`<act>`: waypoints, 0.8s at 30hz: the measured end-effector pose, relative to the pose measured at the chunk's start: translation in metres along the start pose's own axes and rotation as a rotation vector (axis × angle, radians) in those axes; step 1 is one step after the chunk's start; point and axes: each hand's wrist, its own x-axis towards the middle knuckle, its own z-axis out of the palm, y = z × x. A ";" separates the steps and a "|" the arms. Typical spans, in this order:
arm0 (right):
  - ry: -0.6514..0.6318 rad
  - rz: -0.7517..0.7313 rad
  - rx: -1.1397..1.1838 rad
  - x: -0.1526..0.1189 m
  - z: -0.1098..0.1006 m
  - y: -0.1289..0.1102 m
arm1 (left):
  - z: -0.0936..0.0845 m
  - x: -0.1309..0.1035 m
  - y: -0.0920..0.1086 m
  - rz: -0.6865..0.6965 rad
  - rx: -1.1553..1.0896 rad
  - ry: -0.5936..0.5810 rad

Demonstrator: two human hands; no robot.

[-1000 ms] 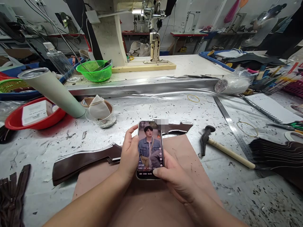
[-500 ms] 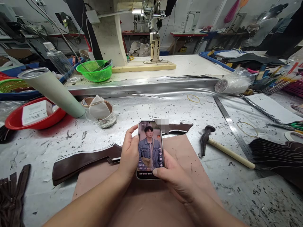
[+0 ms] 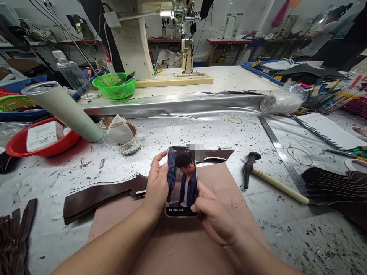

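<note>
A phone (image 3: pixel 182 183) with a lit screen showing a video is held upright between my hands, over a pinkish-brown sheet (image 3: pixel 177 244). My left hand (image 3: pixel 157 183) grips its left edge. My right hand (image 3: pixel 213 214) is closed round its lower right edge, with the thumb at the bottom corner of the screen. Dark brown leather pieces (image 3: pixel 97 196) lie to the left of my left hand, partly on the sheet. More dark pieces (image 3: pixel 219 154) lie behind the phone, partly hidden by it.
A hammer (image 3: pixel 278 185), a steel ruler (image 3: pixel 275 141) and stacked dark strips (image 3: pixel 335 187) lie to the right. On the left stand a red bowl (image 3: pixel 69 145) and a leaning tumbler (image 3: pixel 65 110). A sewing machine (image 3: pixel 187 57) is at the back; a person is far right.
The picture on the phone screen has changed. My right thumb has shifted slightly right, toward the phone's lower right corner. My left hand stays where it was.
</note>
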 end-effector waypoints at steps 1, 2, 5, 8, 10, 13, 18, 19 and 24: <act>-0.003 0.001 0.002 0.000 0.000 -0.001 | 0.000 0.000 0.000 0.002 0.002 0.000; -0.007 0.005 0.006 0.000 0.001 -0.001 | 0.000 0.000 0.000 0.005 -0.002 -0.002; -0.013 0.013 0.012 -0.001 0.004 -0.004 | 0.001 0.001 0.000 0.007 -0.021 -0.010; -0.016 0.011 -0.009 -0.001 0.004 -0.004 | 0.001 0.001 0.000 0.005 -0.023 -0.005; -0.006 0.012 -0.017 -0.001 0.003 -0.003 | 0.001 0.001 0.000 0.000 -0.025 -0.006; 0.033 0.012 -0.005 0.000 0.002 -0.001 | 0.000 0.001 -0.002 -0.002 -0.026 -0.011; 0.038 0.024 0.021 0.000 0.002 -0.001 | -0.002 0.002 -0.004 -0.003 -0.026 -0.019; 0.035 0.020 0.022 0.000 0.002 -0.001 | -0.002 0.003 -0.004 0.001 -0.026 -0.017; 0.042 0.020 0.092 0.001 0.000 0.002 | -0.001 0.004 -0.006 0.036 -0.034 -0.009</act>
